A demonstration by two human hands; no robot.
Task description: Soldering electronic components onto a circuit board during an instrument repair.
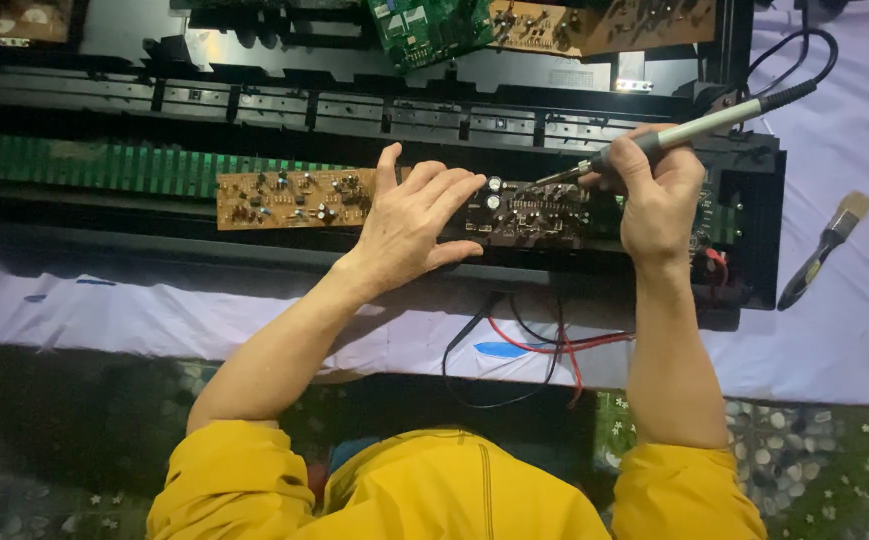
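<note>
- Left hand point(409, 225), fingers spread, presses flat on the brown circuit board point(289, 197) at centre frame.
- Right hand point(659, 190) pinches a soldering iron point(689, 128), tip touching the board's dark section point(529, 212).
- Paintbrush point(822, 250) lies at right.

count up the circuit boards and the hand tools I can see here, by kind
Brown circuit boards: 4 – one under the left hand at, three along the top
Green circuit boards: 1
Soldering irons: 1, in the right hand
Brushes: 1
Total: 7
</note>
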